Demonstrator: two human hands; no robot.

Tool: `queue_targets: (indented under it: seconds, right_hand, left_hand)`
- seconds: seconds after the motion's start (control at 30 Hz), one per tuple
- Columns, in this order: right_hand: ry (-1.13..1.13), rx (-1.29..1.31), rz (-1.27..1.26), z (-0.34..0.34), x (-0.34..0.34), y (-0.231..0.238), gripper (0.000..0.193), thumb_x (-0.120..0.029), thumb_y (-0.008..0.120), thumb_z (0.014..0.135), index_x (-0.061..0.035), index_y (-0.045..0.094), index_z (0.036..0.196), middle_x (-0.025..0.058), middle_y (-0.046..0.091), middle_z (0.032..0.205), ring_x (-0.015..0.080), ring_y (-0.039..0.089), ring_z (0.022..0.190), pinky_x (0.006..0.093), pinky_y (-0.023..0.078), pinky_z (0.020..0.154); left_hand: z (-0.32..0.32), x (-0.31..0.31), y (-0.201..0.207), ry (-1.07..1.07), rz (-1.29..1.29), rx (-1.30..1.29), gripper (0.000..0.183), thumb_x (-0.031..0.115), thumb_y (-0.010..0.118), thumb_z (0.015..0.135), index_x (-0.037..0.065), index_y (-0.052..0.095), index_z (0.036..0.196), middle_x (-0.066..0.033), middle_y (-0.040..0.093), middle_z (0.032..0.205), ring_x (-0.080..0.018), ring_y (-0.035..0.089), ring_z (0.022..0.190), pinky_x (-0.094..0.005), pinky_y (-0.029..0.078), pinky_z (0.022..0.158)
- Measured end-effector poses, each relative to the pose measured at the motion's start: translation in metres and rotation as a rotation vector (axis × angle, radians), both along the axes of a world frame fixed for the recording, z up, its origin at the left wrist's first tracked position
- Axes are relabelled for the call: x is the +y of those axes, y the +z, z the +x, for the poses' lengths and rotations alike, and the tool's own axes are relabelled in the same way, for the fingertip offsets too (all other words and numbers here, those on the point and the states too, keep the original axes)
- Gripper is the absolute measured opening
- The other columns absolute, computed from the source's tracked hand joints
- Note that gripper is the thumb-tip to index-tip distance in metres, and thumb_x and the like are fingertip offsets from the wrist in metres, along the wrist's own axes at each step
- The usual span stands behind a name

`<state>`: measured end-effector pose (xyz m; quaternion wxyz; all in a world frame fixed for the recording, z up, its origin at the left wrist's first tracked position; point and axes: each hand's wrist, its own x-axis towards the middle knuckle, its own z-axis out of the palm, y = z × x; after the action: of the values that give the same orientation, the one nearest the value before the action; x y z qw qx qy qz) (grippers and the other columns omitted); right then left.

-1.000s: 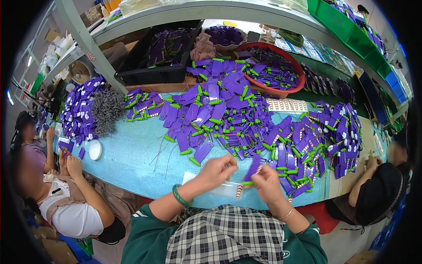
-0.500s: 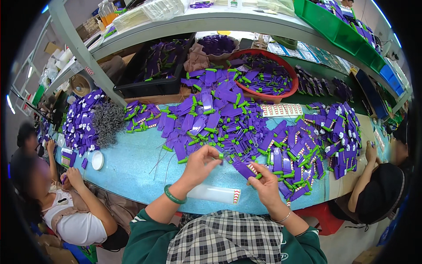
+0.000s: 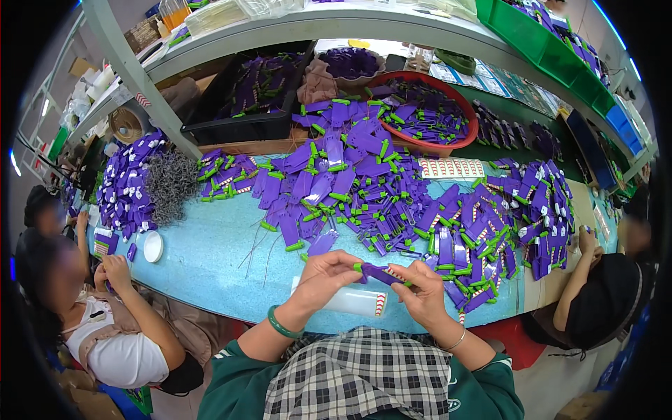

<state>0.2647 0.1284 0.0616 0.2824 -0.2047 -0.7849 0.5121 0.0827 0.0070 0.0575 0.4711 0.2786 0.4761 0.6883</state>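
A flat purple plastic piece with green ends [image 3: 383, 275] is held between my two hands above the near side of the table. My left hand [image 3: 327, 278] pinches its left green end with thumb and fingertips. My right hand [image 3: 425, 292] grips the other end, where a red-and-white striped sticker shows along the edge. Under my hands lies a pale translucent sheet [image 3: 350, 302] with a few red chevron stickers at its right end, partly hidden by my left hand. Just beyond is a large heap of similar purple and green pieces [image 3: 343, 185].
More purple pieces with striped stickers [image 3: 476, 238] pile up at the right. A chevron sticker sheet [image 3: 451, 168], a red basin [image 3: 470, 133] and a black crate [image 3: 241, 127] stand farther back, under a shelf [image 3: 315, 29]. Dark coiled wires [image 3: 170, 187] and a white lid [image 3: 153, 246] lie left. Co-workers sit on both sides.
Both hands have drawn nearer to me, bringing the purple piece down and closer to level. My left fingers are now closed at its left green end.
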Motion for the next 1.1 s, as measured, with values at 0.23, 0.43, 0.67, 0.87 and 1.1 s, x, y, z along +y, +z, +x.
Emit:
queue_targets:
  seconds: [0.23,0.43,0.67,0.87,1.1]
  right_hand:
    - [0.058,-0.081,0.135,0.0,0.001,0.012,0.044,0.004,0.07,0.07,-0.0121,0.069,0.11,0.003,0.047,0.067,0.0125,0.045,0.057,0.0275,0.038,0.051]
    - [0.403,-0.312,0.152,0.001,0.025,0.021,0.042,0.001,0.071,0.07,-0.0127,0.069,0.11,0.0068,0.053,0.069,0.0167,0.051,0.059,0.0319,0.041,0.054]
    - [0.21,0.04,-0.749,-0.012,-0.002,-0.005,0.04,0.0,0.073,0.073,-0.0051,0.065,0.111,0.0053,0.064,0.085,0.0125,0.06,0.074,0.0267,0.049,0.063]
    - [0.415,0.018,-0.119,-0.01,0.005,-0.001,0.046,0.002,0.073,0.072,-0.0022,0.06,0.116,0.0075,0.063,0.095,0.0141,0.061,0.08,0.0275,0.051,0.065]
    - [0.434,-0.064,0.231,-0.019,0.018,0.032,0.017,-0.012,0.069,0.077,-0.0061,0.063,0.092,0.0059,0.061,0.083,0.0198,0.061,0.069,0.032,0.048,0.054]
  left_hand:
    - [0.006,-0.002,-0.012,0.027,-0.011,-0.007,0.02,-0.009,0.063,0.08,-0.004,0.064,0.099,-0.0076,0.063,0.093,-0.0186,0.065,0.085,-0.0281,0.054,0.079]
    - [0.013,-0.012,-0.014,-0.146,-0.15,0.18,0.018,-0.005,0.064,0.081,-0.004,0.064,0.099,-0.0072,0.065,0.088,-0.0133,0.065,0.081,-0.0253,0.053,0.072]
    - [0.029,-0.005,-0.011,-0.035,-0.118,-0.022,0.019,0.002,0.066,0.083,-0.002,0.061,0.101,-0.0066,0.064,0.09,-0.0098,0.061,0.079,-0.0232,0.05,0.072]
    - [0.023,-0.004,0.007,-0.126,-0.134,0.096,0.012,0.006,0.066,0.083,0.001,0.062,0.094,-0.0018,0.061,0.093,-0.0087,0.057,0.085,-0.0248,0.046,0.074]
    - [0.022,-0.005,0.024,-0.107,-0.044,0.879,0.015,0.004,0.072,0.073,0.0,0.062,0.084,-0.0076,0.057,0.092,-0.02,0.058,0.074,-0.0296,0.046,0.065]
